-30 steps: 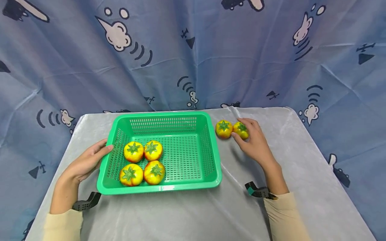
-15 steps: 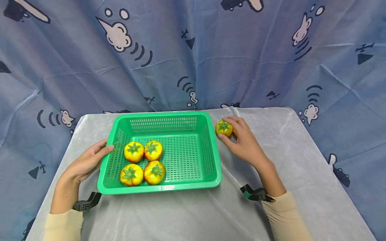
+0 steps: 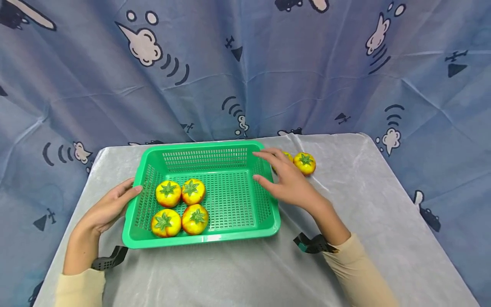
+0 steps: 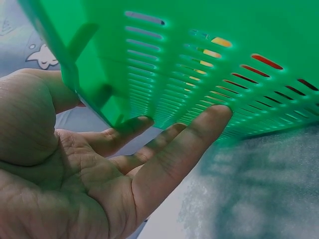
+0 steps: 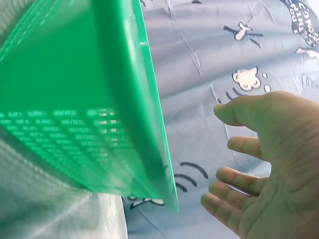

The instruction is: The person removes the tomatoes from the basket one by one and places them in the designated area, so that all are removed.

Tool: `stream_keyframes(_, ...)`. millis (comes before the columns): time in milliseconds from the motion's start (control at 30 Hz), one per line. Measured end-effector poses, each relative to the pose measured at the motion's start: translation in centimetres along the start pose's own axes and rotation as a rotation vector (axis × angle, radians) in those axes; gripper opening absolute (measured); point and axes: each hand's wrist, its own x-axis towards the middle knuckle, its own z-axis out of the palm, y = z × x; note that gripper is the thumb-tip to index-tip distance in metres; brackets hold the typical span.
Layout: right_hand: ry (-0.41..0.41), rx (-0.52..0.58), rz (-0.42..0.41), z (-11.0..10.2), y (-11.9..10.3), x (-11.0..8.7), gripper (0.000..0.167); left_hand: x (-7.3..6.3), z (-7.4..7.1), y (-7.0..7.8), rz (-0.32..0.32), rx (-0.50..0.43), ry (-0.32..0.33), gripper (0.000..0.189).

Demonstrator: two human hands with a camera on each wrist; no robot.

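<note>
A green plastic basket (image 3: 203,239) with slotted walls stands on the table in the head view. Several yellow-red toy fruits (image 3: 168,194) with green star-shaped leaves sit in its left half. My left hand (image 3: 109,207) grips the basket's left side, thumb over the rim; in the left wrist view the fingers (image 4: 182,159) lie against the outer wall. My right hand (image 3: 289,181) hovers at the right rim with fingers spread and nothing in them; the right wrist view shows it apart from the basket. Behind it are two more fruits (image 3: 304,163), the nearer one mostly hidden.
A pale grey cloth covers the table (image 3: 238,277). A blue patterned curtain (image 3: 284,102) hangs right behind the table's far edge. Each wrist carries a black strap device (image 3: 314,244).
My right hand has moved left from the two loose fruits to the basket's right rim, uncovering the right-hand fruit. The left hand stays at the basket. The head view has shifted slightly.
</note>
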Motion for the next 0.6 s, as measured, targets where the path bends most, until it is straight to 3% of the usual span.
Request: stream_keyframes(600, -0.190, -0.022, -0.106, 1.7, -2.4, 2.5, 0.059, 0.0, -0.1, -0.3, 0.024, -0.007, 0.000, 0.072)
